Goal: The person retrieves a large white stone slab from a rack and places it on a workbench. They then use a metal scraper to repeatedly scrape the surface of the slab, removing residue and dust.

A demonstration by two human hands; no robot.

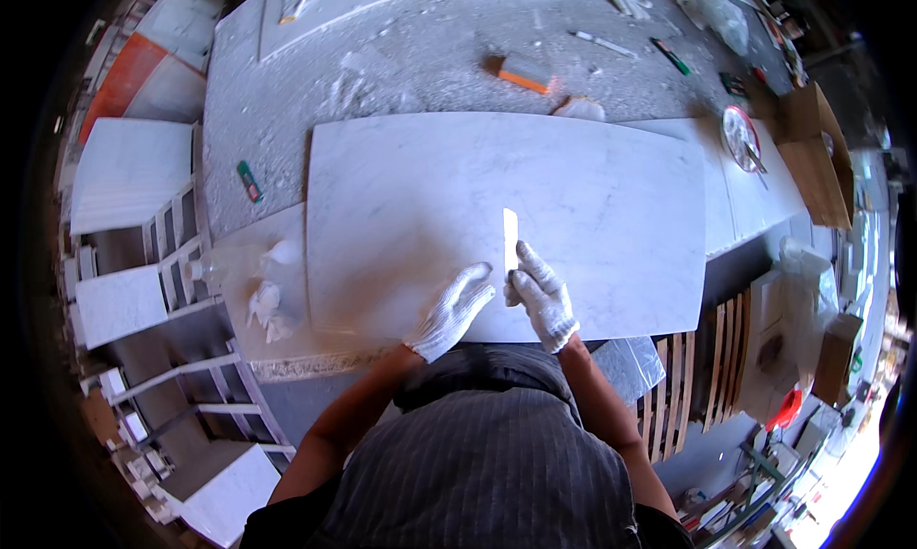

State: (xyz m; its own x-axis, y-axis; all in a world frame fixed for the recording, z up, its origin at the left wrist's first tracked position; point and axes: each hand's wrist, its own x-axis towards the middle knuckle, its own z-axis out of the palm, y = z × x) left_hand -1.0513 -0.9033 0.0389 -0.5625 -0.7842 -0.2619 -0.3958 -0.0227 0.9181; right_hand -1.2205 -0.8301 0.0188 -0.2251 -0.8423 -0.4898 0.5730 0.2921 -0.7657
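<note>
A large white slab with faint grey veining [411, 186] lies flat in front of me. My right hand [544, 306], in a white knitted glove, is closed on the near end of a narrow flat strip [510, 226]. The strip shines so brightly that its kind cannot be made out; it points away from me over the slab. My left hand [454, 310], gloved likewise, is at the slab's near part, left of the strip. Its fingers are stretched out and hold nothing.
Beyond the slab, the dusty grey worktop [401, 67] carries an orange-edged block [523, 74] and green-handled tools [671, 56]. A red-rimmed bowl [739, 137] and a cardboard box [817, 153] stand right. Crumpled white gloves [268, 308] lie left; wooden slats [671, 396] show below right.
</note>
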